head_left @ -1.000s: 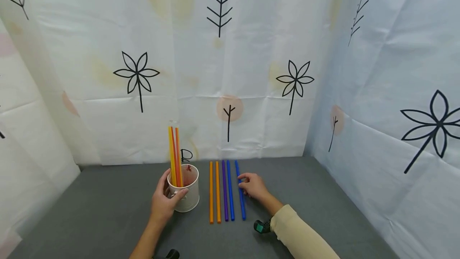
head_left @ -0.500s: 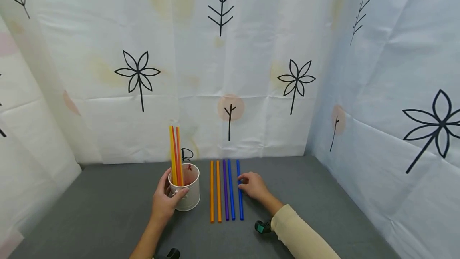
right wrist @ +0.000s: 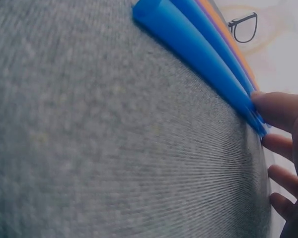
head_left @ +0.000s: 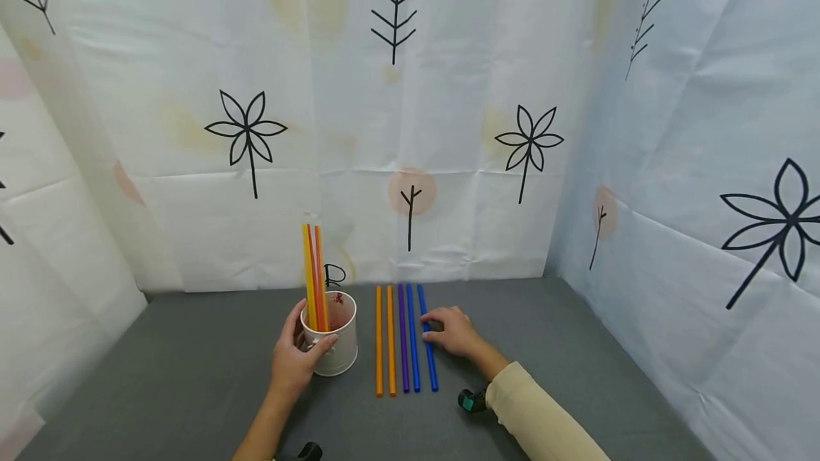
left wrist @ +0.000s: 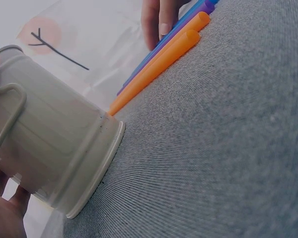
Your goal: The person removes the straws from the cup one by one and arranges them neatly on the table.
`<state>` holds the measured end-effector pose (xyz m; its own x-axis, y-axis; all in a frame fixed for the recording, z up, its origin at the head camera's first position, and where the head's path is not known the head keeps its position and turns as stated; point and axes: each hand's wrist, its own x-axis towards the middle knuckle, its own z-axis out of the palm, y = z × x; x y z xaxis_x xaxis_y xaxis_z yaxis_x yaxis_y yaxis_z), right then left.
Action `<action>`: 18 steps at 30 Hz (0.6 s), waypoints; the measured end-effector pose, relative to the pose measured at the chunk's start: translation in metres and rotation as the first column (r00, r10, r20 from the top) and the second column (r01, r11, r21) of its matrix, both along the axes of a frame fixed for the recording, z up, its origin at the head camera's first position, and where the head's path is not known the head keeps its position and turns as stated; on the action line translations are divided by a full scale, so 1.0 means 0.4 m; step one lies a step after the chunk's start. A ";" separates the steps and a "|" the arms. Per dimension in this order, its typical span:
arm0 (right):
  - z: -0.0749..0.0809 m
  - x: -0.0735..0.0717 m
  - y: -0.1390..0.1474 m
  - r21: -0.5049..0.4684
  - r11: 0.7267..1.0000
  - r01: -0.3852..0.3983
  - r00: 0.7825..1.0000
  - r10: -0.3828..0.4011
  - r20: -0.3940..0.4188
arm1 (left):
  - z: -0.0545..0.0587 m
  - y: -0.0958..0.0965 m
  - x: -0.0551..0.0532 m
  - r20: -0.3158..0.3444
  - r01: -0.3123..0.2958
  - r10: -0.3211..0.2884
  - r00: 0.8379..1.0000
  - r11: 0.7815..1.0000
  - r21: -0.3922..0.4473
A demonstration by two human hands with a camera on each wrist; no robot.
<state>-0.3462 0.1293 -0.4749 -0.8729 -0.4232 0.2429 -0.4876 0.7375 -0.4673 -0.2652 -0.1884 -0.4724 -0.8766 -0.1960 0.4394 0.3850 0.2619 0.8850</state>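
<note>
My left hand (head_left: 295,361) grips a white mug (head_left: 339,354) around its side, the thumb near the handle (left wrist: 12,114). Yellow and orange-red straws (head_left: 315,276) stand upright in the mug, leaning on its left inner wall. To the right, two orange straws (head_left: 385,340), a purple straw (head_left: 403,340) and a blue straw (head_left: 413,340) lie side by side on the table. My right hand (head_left: 453,331) pinches another blue straw (head_left: 432,368) at the row's right end, its thumb (right wrist: 275,106) and index fingertip against it. This straw lies slightly slanted from its neighbour.
The grey cloth-covered table (head_left: 205,375) runs back to a white printed curtain (head_left: 448,233). More curtain stands at both sides. A black wrist device (head_left: 472,400) sits by the right sleeve (head_left: 541,415).
The rightmost blue straw has swung under my right fingers: first straightened parallel to the row, then slanted again, its near end to the right. My left hand and the mug have stayed put.
</note>
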 end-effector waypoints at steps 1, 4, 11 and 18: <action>0.000 0.000 0.000 -0.003 1.000 0.000 1.000 0.000 0.003 | -0.001 0.000 0.000 -0.003 0.002 -0.002 1.000 1.000 0.000; 0.001 -0.001 -0.003 -0.006 1.000 0.004 1.000 -0.004 0.015 | -0.001 -0.001 -0.001 -0.006 0.005 -0.005 1.000 1.000 0.002; 0.000 -0.007 0.000 0.006 1.000 -0.010 1.000 0.010 0.012 | 0.003 0.000 0.001 -0.010 0.012 -0.012 1.000 1.000 0.005; 0.004 -0.013 0.021 0.022 0.994 -0.103 0.994 0.103 0.030 | 0.003 -0.001 0.002 -0.013 0.013 -0.012 1.000 1.000 0.015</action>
<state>-0.3514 0.1377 -0.4732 -0.8307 -0.5166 0.2076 -0.5484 0.6949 -0.4652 -0.2646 -0.1887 -0.4713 -0.8733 -0.1917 0.4479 0.3997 0.2439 0.8836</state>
